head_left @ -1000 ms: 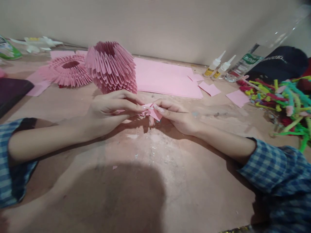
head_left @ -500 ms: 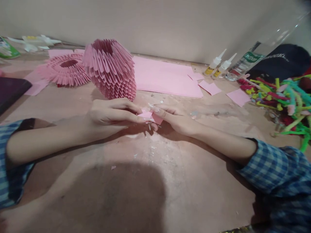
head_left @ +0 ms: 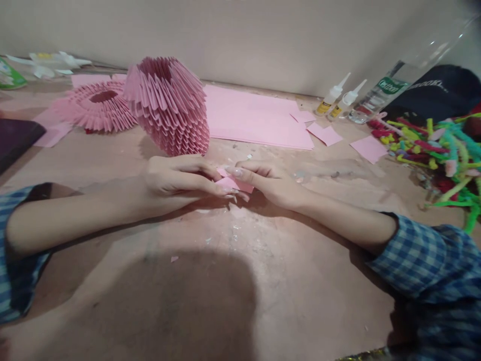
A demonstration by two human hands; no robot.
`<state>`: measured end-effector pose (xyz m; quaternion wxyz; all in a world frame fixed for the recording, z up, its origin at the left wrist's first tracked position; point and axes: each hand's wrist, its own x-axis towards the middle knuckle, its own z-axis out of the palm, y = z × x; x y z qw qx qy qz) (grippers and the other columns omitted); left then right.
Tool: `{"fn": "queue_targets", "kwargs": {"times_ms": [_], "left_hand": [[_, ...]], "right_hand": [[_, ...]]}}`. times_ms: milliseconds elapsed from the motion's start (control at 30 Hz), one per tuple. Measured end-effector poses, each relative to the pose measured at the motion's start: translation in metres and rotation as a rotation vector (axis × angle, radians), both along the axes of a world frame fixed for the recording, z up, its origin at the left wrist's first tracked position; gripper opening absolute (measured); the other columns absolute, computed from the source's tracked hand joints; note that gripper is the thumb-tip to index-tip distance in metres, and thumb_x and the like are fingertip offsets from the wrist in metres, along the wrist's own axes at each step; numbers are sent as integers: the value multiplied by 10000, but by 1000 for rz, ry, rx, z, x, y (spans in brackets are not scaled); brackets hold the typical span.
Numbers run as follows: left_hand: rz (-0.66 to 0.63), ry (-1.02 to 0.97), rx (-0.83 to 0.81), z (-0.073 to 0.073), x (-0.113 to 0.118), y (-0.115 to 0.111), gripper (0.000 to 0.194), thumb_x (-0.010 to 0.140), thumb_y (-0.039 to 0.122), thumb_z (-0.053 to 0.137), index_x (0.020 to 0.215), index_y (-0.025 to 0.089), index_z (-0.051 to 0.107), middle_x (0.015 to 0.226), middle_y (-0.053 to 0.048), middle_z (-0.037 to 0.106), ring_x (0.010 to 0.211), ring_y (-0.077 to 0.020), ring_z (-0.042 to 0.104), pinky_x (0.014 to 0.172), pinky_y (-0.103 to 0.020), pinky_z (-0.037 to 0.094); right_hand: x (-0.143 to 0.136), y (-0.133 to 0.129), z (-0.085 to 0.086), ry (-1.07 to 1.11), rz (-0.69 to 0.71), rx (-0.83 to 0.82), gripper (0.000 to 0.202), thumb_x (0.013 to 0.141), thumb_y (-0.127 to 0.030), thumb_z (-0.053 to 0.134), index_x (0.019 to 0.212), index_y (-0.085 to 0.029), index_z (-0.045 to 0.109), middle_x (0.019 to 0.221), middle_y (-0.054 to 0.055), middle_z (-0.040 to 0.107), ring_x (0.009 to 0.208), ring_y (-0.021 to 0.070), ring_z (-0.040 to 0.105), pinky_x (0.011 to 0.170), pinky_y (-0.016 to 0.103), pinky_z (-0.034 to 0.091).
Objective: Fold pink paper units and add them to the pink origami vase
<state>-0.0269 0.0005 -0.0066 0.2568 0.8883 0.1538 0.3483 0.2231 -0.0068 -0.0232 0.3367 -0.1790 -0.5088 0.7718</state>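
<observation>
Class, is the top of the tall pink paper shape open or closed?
Open: the shape has a dark hollow inside its pleated rim.

On the clear plastic bottle (head_left: 413, 62) at the right, white lettering runs across the green label (head_left: 393, 86); it seems to end in "thon", but blur leaves its first letters uncertain. The dark cap (head_left: 451, 95) behind it bears pale capitals, of which "ROOKL" can be made out; the start of the word is hard to see at the bottle's edge. The yellow labels (head_left: 323, 108) on the two small nozzle bottles (head_left: 333, 95) carry dark print too small to read. Marks on the green-and-white packet (head_left: 11, 77) at the left edge are illegible.
</observation>
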Motion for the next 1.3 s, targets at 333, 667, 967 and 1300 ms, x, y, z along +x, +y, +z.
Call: {"fn": "queue_targets", "kwargs": {"times_ms": [333,667,967,1300], "left_hand": [[64,6,37,5,5,-4,143,1087,321,740,1223,322,782,1121,-27,822,939,-141,806,775,-228,651],[159,268,199,4,17,-4,445,1204,335,346,998,195,715,953,-56,690,849,-208,589,782,-348,466],[7,256,-85,11,15,1,387,1182,374,451,949,216,717,1034,-36,712,950,-193,664,865,-292,529],[-67,196,65,16,-2,-3,339,1129,239,473,850,219,665,758,-18,617,667,-143,587,630,-250,467]], "right_hand": [[9,5,7,-270,-79,475,502,1132,-572,598,795,-200,580,701,-55,552,626,75,507,618,240,398],[6,3,8,-353,-105,735,428,1170,-528,513,908,-200,596,726,-52,571,652,91,524,686,248,426],[9,-1,14,-353,-163,842,376,1182,-388,515,863,-203,593,730,-52,580,672,90,531,725,243,438],[20,7,18,-464,38,637,326,1129,-474,600,964,-204,676,837,-3,693,770,137,622,790,294,532]]}}
